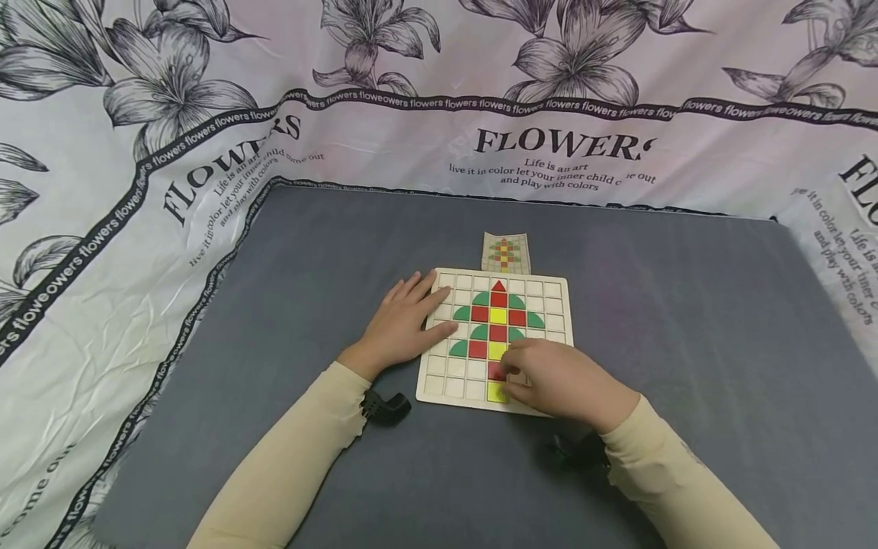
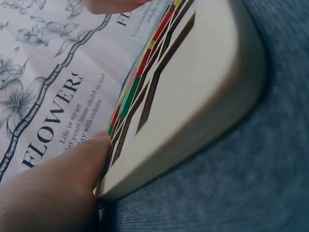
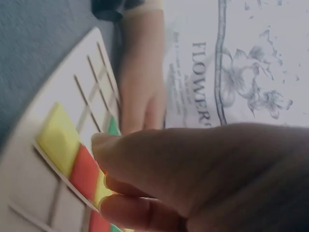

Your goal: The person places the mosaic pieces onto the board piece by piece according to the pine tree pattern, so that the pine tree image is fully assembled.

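A pale wooden grid board (image 1: 439,385) lies on the grey table, bearing a tree pattern of red, yellow and green tiles. My left hand (image 1: 398,324) rests on the board's left edge, fingers stretched out. In the left wrist view its thumb (image 2: 79,162) lies along the edge. My right hand (image 1: 565,381) is over the board's lower right part, fingers bent close to the lowest red tile (image 1: 495,371) and the yellow tile (image 1: 497,392) under it. From the right wrist, the thumb (image 3: 113,152) and fingers hang over the tiles; whether they pinch a piece is hidden.
Behind the board's top edge lies a small pattern card (image 1: 506,254) with a similar tree. The grey table (image 1: 329,252) runs to a white flower-printed cloth (image 1: 405,145) at the back and left. A dark wrist device (image 1: 386,408) sits at the left wrist.
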The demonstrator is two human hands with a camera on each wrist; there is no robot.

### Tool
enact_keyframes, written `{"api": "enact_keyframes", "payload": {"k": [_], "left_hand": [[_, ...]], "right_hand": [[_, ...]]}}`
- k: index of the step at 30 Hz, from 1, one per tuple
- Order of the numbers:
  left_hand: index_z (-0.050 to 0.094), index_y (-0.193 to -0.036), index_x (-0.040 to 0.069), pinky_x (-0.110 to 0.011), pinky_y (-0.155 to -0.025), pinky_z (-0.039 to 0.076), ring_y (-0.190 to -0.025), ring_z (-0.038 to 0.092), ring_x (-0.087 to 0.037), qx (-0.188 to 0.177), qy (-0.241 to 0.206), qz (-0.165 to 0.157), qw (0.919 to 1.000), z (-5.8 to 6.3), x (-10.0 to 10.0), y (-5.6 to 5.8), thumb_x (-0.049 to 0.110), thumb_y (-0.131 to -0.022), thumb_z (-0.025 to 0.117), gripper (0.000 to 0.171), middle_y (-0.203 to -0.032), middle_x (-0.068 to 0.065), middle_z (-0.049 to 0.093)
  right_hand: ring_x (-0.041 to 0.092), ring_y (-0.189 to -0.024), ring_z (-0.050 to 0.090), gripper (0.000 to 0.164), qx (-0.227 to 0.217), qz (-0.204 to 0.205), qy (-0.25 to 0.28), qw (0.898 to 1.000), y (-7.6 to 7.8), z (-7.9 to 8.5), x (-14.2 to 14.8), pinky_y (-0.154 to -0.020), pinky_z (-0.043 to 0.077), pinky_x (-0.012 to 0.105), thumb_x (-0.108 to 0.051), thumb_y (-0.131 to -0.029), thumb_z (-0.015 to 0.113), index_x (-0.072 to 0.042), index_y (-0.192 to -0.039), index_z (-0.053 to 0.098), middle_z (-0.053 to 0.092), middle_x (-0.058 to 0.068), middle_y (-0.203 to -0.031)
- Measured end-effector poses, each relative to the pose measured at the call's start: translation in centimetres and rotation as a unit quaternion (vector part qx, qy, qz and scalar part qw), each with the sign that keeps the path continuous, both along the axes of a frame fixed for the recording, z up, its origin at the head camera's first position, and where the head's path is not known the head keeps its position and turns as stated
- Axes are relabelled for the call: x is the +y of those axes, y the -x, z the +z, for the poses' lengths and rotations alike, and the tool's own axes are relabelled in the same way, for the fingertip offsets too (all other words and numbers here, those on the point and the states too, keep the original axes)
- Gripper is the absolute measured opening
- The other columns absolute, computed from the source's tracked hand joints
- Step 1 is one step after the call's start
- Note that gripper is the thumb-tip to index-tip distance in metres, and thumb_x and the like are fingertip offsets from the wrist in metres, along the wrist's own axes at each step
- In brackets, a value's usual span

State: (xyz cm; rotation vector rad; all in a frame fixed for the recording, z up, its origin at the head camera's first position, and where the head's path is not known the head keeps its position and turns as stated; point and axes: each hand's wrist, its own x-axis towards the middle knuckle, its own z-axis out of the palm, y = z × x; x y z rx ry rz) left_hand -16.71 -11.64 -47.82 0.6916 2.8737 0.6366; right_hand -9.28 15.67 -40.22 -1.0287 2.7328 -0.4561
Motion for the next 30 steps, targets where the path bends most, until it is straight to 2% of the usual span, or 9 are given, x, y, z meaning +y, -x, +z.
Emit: {"api": "enact_keyframes", "payload": {"k": [6,14,20,25,28,30], "left_hand": [[0.037,-0.166,0.025,-0.050,-0.132,0.003,-0.164,0.007,-0.027,-0.002,-0.007,0.002,1.0000,-0.2,-0.2,0.1,0.067,-0.103,0.048,0.076,-0.177,-0.002,0.015],[0.039,-0.165,0.023,-0.051,-0.132,0.007,-0.164,0.011,-0.028,0.001,-0.010,0.014,0.9999,-1.2,-0.5,0.2,0.065,-0.103,0.050,0.076,-0.176,-0.004,0.019],[0.038,-0.165,0.023,-0.050,-0.132,0.005,-0.164,0.010,-0.028,0.003,-0.005,0.016,0.9999,-1.6,-0.7,0.1,0.066,-0.103,0.050,0.076,-0.176,-0.003,0.018],[0.037,-0.165,0.024,-0.050,-0.132,0.005,-0.164,0.011,-0.027,-0.002,-0.022,0.017,0.9996,-2.0,-0.7,0.1,0.065,-0.104,0.049,0.075,-0.176,-0.004,0.018],[0.038,-0.165,0.022,-0.051,-0.132,0.006,-0.163,0.012,-0.028,-0.009,-0.042,0.020,0.9989,-2.1,-0.7,0.0,0.063,-0.105,0.048,0.073,-0.176,-0.005,0.020],[0.039,-0.165,0.022,-0.052,-0.132,0.007,-0.163,0.013,-0.029,-0.014,-0.054,0.022,0.9982,-2.2,-0.7,0.1,0.062,-0.106,0.047,0.072,-0.176,-0.006,0.020]], "right_hand": [[0.008,-0.075,0.058,0.008,0.004,-0.059,0.001,0.998,0.7,0.4,1.3,-0.066,0.052,0.029,-0.023,-0.093,0.081,-0.016,-0.095,0.081,0.068,-0.007,-0.090],[0.012,-0.077,0.061,0.011,0.014,-0.117,0.011,0.993,1.4,-1.1,3.2,-0.066,0.055,0.034,-0.021,-0.093,0.078,-0.011,-0.098,0.080,0.071,-0.003,-0.091],[0.011,-0.073,0.057,0.010,0.026,-0.134,0.029,0.990,1.5,-1.7,4.1,-0.063,0.052,0.032,-0.018,-0.092,0.078,-0.010,-0.098,0.080,0.070,-0.002,-0.090],[0.012,-0.073,0.056,0.016,0.044,-0.136,0.033,0.989,1.6,-1.7,4.6,-0.063,0.050,0.033,-0.018,-0.091,0.081,-0.007,-0.102,0.078,0.069,0.001,-0.091],[0.015,-0.075,0.056,0.026,0.059,-0.140,0.033,0.988,1.9,-1.9,4.8,-0.064,0.050,0.034,-0.021,-0.092,0.081,-0.005,-0.113,0.076,0.069,0.005,-0.097],[0.019,-0.082,0.060,0.039,0.070,-0.146,0.033,0.986,2.1,-2.1,4.9,-0.069,0.056,0.039,-0.023,-0.093,0.080,-0.005,-0.126,0.072,0.068,0.009,-0.107]]}}
